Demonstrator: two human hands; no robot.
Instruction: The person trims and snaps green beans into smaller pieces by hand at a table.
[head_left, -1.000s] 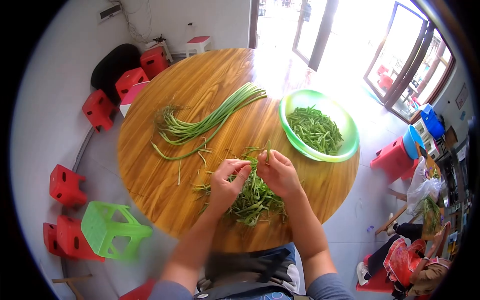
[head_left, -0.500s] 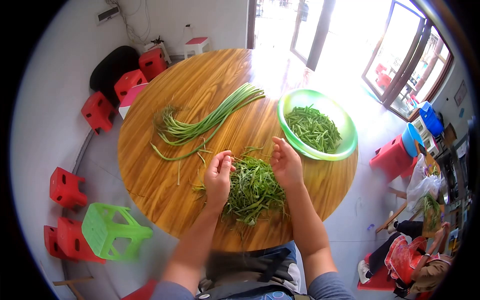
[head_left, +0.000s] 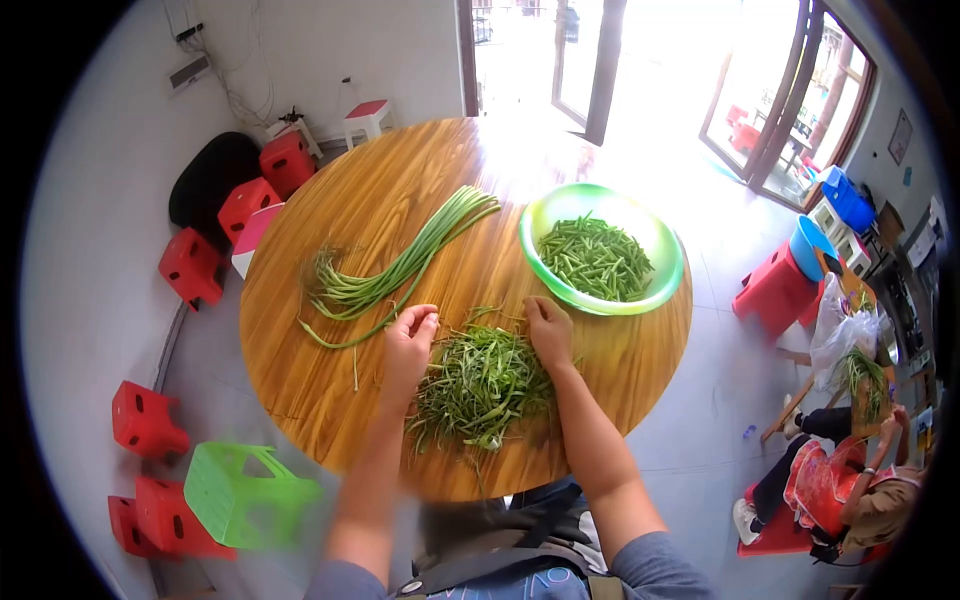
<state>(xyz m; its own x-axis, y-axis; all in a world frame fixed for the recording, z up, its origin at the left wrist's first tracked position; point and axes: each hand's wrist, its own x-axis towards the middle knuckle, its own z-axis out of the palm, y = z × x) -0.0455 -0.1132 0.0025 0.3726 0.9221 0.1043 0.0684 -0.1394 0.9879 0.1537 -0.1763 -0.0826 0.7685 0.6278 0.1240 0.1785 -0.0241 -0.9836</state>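
A heap of shredded-looking leafy greens (head_left: 482, 385) lies on the round wooden table between my forearms. At its upper left edge my left hand (head_left: 408, 345) is closed, thumb against curled fingers. On the heap's upper right side my right hand (head_left: 550, 335) is also closed, knuckles up and fingertips pointing down near the tabletop. Anything in either hand is too small or hidden to make out. Beyond my left hand rests a bundle of long green stalks (head_left: 405, 265) with thin, stringy ends at the left. A green-and-white bowl (head_left: 668, 290) holds short cut green pieces (head_left: 597, 260).
Loose scraps lie on the wooden table (head_left: 300, 400). Red stools (head_left: 192, 268) and a green stool (head_left: 235, 495) stand to the left. At the right, a seated person in a red patterned apron (head_left: 825, 480) handles greens near a plastic bag (head_left: 840, 340). Glass doors open at the back.
My right hand has come down from beside the bowl to the heap's edge, its fingers now pointing downward. My left hand stays left of the heap. The whole view has shifted slightly.
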